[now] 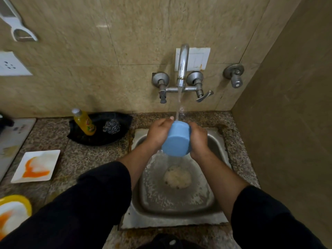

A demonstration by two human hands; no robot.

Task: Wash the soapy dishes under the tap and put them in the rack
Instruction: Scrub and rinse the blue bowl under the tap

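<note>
Both hands curl round a blue cup (pixel 177 141) over the sink (pixel 218 219), the left hand (pixel 158 133) on one side and the right hand (pixel 198 139) on the other. Its base faces the camera, and water from the tap (pixel 182 67) runs onto it.

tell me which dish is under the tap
The blue cup, under the water stream; the white square plate and yellow-rimmed dish lie on the counter.
</note>
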